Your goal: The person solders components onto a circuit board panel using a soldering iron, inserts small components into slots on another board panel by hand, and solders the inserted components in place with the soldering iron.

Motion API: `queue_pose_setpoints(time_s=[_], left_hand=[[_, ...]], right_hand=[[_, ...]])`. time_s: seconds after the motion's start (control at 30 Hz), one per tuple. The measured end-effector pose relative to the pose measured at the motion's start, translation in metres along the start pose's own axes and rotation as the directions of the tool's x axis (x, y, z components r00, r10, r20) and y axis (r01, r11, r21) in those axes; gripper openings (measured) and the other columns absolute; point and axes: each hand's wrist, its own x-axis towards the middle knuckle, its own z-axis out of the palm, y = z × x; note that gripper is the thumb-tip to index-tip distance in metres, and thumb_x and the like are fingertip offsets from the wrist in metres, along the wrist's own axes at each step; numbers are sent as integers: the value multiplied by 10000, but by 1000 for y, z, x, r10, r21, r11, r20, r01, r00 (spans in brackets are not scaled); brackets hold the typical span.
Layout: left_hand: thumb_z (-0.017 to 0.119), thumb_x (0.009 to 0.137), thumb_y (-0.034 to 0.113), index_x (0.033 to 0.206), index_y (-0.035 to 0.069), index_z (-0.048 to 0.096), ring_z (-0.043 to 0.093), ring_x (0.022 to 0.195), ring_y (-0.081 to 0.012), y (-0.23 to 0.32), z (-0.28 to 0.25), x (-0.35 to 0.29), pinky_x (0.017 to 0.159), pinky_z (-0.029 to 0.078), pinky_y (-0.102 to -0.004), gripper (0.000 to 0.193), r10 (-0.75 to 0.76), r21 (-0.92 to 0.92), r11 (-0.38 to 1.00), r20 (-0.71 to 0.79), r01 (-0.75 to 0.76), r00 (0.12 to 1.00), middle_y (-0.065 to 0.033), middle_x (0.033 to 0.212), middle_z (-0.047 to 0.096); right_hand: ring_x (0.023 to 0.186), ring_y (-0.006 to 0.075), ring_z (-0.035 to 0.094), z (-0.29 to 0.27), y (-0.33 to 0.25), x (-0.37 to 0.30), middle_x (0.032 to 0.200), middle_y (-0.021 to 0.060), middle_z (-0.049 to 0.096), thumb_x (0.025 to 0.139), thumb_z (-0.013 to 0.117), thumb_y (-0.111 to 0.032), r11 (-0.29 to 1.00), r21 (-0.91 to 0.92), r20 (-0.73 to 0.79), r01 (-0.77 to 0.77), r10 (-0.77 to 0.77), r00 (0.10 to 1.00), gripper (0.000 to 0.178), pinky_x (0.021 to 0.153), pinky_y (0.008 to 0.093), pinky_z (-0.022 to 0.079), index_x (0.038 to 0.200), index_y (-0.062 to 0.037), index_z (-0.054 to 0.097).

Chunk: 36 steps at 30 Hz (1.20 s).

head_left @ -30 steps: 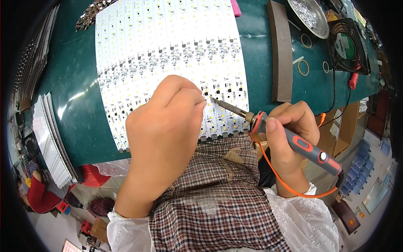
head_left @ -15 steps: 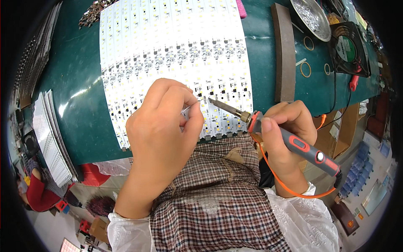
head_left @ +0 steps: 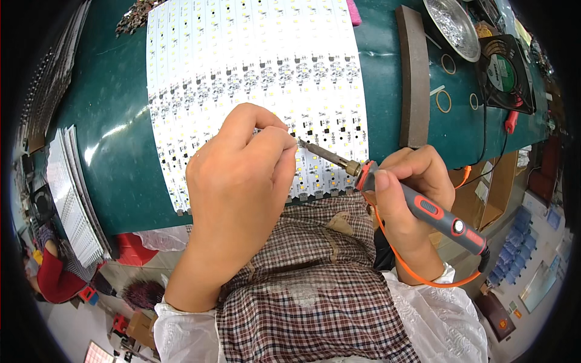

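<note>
My right hand [head_left: 411, 199] holds a grey and red soldering iron [head_left: 445, 219] like a pen. Its dark tip reaches left to the small parts on a white panel of LED circuit strips [head_left: 254, 45]. Over the panel's near half, my left hand [head_left: 239, 166] is closed in a pinch on a thin solder wire, now mostly covered by the fingers. Those fingertips are just left of the iron's tip; whether the tip touches the wire or a pad I cannot tell. Chips and yellowish LEDs line the strips in rows.
A dark bar [head_left: 413, 78] lies right of the panel on the green table [head_left: 115, 175]. Beyond it are a metal bowl [head_left: 452, 27], rubber bands [head_left: 443, 101] and a black fan [head_left: 502, 69]. More strips [head_left: 78, 199] are stacked at the left. An orange cord [head_left: 417, 275] loops below the iron.
My left fingertips have moved slightly right, closer to the iron's tip, and the wire shows less. The right hand and iron have barely moved. The whole view has shifted slightly.
</note>
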Motion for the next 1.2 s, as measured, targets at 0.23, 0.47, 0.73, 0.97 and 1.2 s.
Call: queue_pose_setpoints(time_s=[0.23,0.47,0.73,0.97,1.2], left_hand=[[763,769,-41,850,9,713,684,697,-159,0,-3,3,593,534,-265,108,38,21,999,39,-39,999,-60,938,680],[719,778,-76,872,2,681,659,677,-139,0,-10,-1,594,521,-250,128,-14,-39,999,19,15,1000,-71,949,686],[720,786,-48,816,28,649,550,558,-89,-5,-16,-7,524,438,-220,108,-81,52,995,22,80,996,-55,917,696],[732,776,-41,808,33,654,527,545,-68,-10,-8,-9,515,437,-216,112,-56,-15,998,-49,56,997,-48,916,693],[730,776,-46,811,27,658,537,560,-73,-12,-6,-9,519,448,-220,108,-43,-9,999,-33,43,999,-49,922,688]], right_hand=[[603,38,552,-4,0,0,754,75,679,855,763,-18,999,-34,32,41,-40,999,207,525,196,409,852,-25,557],[618,41,559,-2,-2,2,758,75,677,869,747,-11,995,-15,37,97,-96,995,195,534,201,415,868,-23,553],[624,43,564,0,-3,2,777,74,683,868,744,-7,995,-1,22,99,-99,995,190,542,202,421,880,-27,555],[609,28,559,11,-2,1,775,59,688,860,754,0,999,-26,57,40,-38,998,196,540,199,426,888,-26,562],[604,27,561,15,-4,0,775,60,689,857,758,-1,1000,5,39,7,-7,999,197,538,196,432,877,-24,563]])
